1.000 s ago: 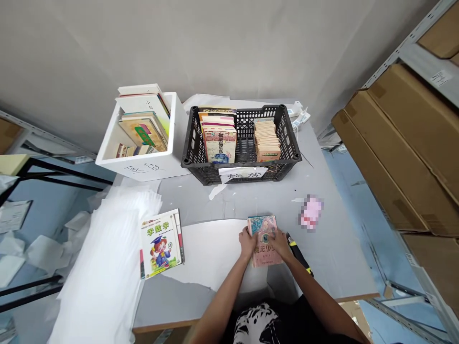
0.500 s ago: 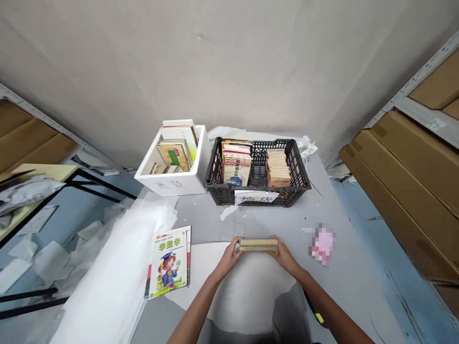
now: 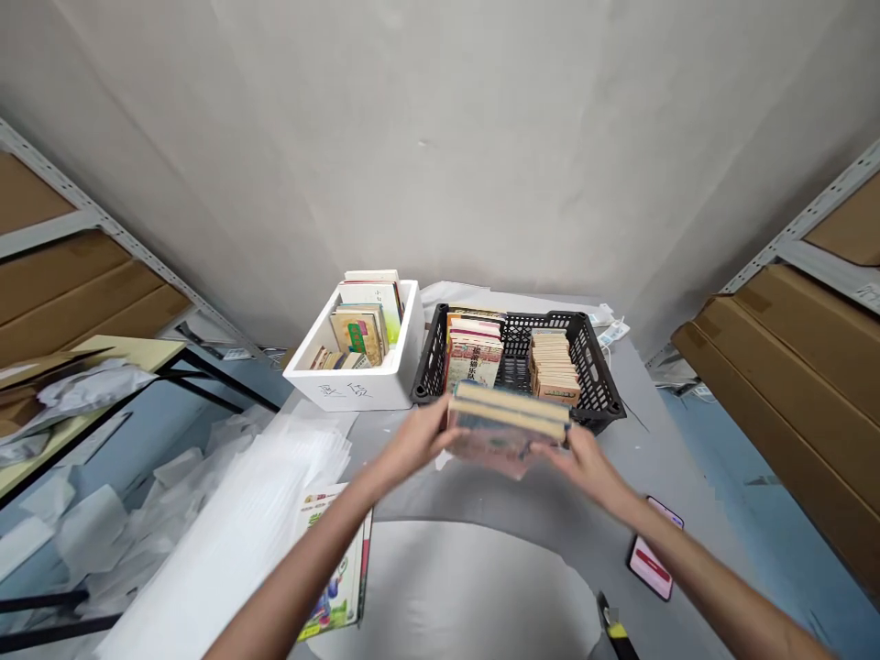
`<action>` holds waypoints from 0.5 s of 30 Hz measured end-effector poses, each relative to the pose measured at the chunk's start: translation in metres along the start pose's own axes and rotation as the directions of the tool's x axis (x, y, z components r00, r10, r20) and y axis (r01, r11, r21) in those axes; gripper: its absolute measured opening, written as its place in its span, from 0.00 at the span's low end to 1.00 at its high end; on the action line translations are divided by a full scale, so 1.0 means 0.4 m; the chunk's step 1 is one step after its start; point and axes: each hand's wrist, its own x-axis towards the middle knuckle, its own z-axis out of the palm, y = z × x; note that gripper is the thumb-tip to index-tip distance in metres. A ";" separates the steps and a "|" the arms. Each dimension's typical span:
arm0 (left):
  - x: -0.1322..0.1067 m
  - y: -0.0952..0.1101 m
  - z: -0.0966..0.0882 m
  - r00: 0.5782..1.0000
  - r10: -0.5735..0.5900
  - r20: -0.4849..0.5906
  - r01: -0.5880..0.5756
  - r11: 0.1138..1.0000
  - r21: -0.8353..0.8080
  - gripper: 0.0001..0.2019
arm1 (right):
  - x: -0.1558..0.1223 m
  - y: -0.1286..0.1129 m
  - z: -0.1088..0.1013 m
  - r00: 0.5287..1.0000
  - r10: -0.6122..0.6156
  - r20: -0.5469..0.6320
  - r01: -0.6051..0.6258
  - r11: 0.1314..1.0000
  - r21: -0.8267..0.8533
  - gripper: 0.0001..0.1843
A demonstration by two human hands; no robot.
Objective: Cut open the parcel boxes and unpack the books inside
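A thick paperback [image 3: 507, 428] is held in the air above the gray table, overlapping the near rim of the crate in view. Its long axis runs across the view, dipping slightly toward the right. A pale edge, probably the page block, faces up and away from the person, while the pinkish cover tilts down toward them. The cover is blurred, so its print can't be read.

The left hand [image 3: 416, 440] grasps the book's left end, and the right hand [image 3: 584, 467] grasps its right end. Both arms reach forward from the lower corners and angle inward, with the hands well apart, one at each end. Motion blur hides exactly how the fingers sit.

Just beyond the book is a black plastic crate [image 3: 605, 405] holding two groups of upright books. To its left, touching it, is a white foam box [image 3: 361, 390], also holding books. A phone [image 3: 650, 564] in a pink case lies on the table, near the right arm. On the left, a stack of white foam sheets [image 3: 226, 522] partly covers a children's math book [image 3: 336, 573].
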 end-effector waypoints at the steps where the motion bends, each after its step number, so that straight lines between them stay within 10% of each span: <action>1: 0.064 0.019 -0.055 0.998 0.046 -0.032 -0.045 0.999 0.024 0.16 | 0.074 -0.015 -0.031 0.999 -0.020 -0.041 0.020 1.000 -0.008 0.17; 6: 0.334 -0.009 -0.160 0.984 0.134 -0.120 -0.120 0.986 0.119 0.18 | 0.373 0.042 -0.051 0.991 -0.054 -0.121 0.059 0.997 0.041 0.17; 15: 0.429 -0.253 0.038 0.951 -0.307 -0.041 0.305 0.902 0.304 0.14 | 0.485 0.336 0.184 0.965 0.243 0.100 -0.250 0.966 0.062 0.23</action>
